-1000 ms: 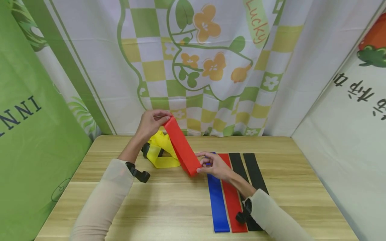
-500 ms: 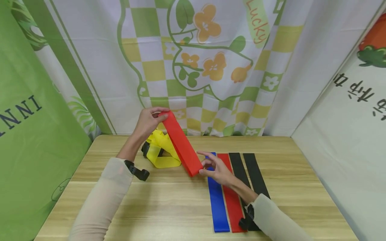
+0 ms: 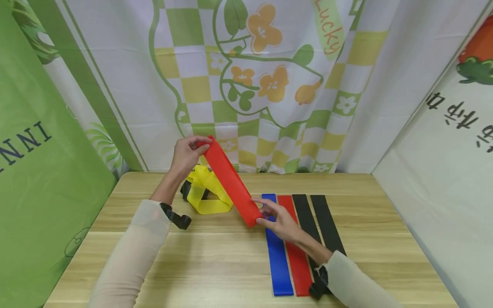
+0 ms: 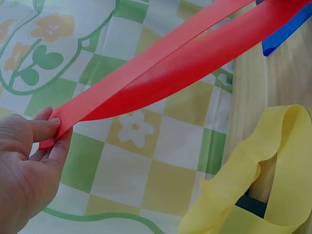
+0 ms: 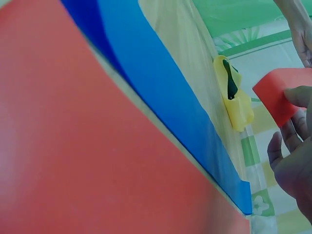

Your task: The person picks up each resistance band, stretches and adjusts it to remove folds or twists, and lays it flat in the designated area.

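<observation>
A red resistance loop band [image 3: 232, 183] hangs slanted above the table between both hands, its two layers slightly parted in the left wrist view. My left hand [image 3: 185, 155] pinches its upper end between thumb and fingers, and so does the left hand [image 4: 29, 163] in the left wrist view. At the lower end, my right hand [image 3: 281, 219] grips the band with the thumb on the near face and fingertips behind. Just right of it, a blue band [image 3: 278, 261], another red band [image 3: 298, 265] and two black bands [image 3: 327, 224] lie flat side by side.
Behind the held band, a crumpled yellow band [image 3: 213, 207] lies with a dark band [image 3: 185, 191] partly under it. The wooden table [image 3: 215, 265] ends at a patterned curtain [image 3: 246, 141] at the back. Green cloth [image 3: 42, 192] hangs on the left.
My left hand has moved a little up and left, and my right hand slightly right and down. The held red band is drawn out longer and has turned somewhat.
</observation>
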### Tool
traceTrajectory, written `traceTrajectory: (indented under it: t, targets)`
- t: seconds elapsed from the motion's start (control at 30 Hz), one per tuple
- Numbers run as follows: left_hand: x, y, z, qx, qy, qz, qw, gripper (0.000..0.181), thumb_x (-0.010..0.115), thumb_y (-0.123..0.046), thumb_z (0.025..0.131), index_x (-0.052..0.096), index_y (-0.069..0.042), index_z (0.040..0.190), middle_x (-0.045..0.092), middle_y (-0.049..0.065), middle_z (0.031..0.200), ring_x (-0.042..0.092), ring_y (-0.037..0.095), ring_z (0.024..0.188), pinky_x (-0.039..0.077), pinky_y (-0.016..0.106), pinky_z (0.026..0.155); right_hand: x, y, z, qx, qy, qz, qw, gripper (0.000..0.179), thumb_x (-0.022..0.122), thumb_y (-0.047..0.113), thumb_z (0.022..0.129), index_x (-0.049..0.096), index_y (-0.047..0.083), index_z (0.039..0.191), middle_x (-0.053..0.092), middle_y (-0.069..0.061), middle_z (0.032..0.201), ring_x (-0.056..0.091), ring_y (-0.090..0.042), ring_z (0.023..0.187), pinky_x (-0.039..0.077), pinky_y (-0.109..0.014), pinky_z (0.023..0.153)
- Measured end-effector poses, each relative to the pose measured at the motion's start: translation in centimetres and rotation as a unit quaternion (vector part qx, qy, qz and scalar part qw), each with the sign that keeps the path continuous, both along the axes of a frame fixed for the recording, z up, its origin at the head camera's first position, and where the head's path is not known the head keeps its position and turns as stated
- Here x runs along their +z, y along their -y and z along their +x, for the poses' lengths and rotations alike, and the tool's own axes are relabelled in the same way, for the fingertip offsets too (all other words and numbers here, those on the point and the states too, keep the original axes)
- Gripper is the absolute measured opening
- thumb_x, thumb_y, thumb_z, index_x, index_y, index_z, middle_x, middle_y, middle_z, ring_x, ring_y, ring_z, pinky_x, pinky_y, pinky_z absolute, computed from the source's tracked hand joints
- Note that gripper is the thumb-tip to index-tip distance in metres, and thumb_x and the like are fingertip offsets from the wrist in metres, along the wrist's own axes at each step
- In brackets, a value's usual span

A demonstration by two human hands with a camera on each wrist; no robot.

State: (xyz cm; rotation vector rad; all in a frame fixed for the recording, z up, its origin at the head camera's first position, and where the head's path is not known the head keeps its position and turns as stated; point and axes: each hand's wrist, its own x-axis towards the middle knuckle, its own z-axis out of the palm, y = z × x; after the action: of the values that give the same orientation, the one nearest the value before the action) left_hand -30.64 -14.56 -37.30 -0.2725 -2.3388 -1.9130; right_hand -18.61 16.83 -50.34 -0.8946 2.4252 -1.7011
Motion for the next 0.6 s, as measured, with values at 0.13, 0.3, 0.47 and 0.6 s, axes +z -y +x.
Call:
traceTrajectory:
  t: [0.13,0.3,0.47,0.6]
  targets:
    - [-0.4,0.0,-0.2,0.007,0.000,0.000,1.0000,0.024,0.066,-0.002,0.104,0.075,0.002,0.125,0.068,0.018,0.134,0.071,0.026,0.115,0.061,0.023,0.090,-0.3,0.0,0.3,-0.018,-0.025,0.023,0.9993,0.054,0.075,0.002,0.097,0.060,0.008,0.148,0.074,-0.006,0.105,0.065,-0.022,0.096,0.054,-0.046,0.084]
    - [-0.7,-0.1,-0.4,0.007,0.004,0.000,1.0000,0.026,0.065,-0.004,0.105,0.074,0.002,0.129,0.066,0.019,0.138,0.070,0.026,0.119,0.060,0.024,0.093,-0.7,-0.2,0.5,-0.031,-0.041,0.020,0.9985,0.052,0.076,0.005,0.097,0.061,0.005,0.146,0.074,-0.009,0.109,0.070,-0.026,0.101,0.052,-0.061,0.100]
    - [-0.8,-0.3,-0.6,-0.006,-0.001,0.019,0.9998,0.028,0.063,-0.002,0.105,0.072,0.003,0.131,0.065,0.018,0.142,0.070,0.026,0.119,0.061,0.025,0.090,-0.7,-0.3,0.8,-0.037,-0.034,0.011,0.9987,0.058,0.077,0.004,0.096,0.056,0.001,0.150,0.072,-0.014,0.119,0.073,-0.028,0.104,0.057,-0.056,0.101]
    - [-0.7,-0.5,-0.7,-0.021,-0.003,0.027,0.9994,0.029,0.060,0.001,0.106,0.072,0.002,0.133,0.063,0.017,0.145,0.069,0.029,0.123,0.062,0.025,0.089,-0.8,-0.6,1.1,-0.044,-0.020,0.007,0.9988,0.059,0.078,0.002,0.095,0.056,0.001,0.150,0.075,-0.011,0.108,0.073,-0.026,0.098,0.059,-0.044,0.095]
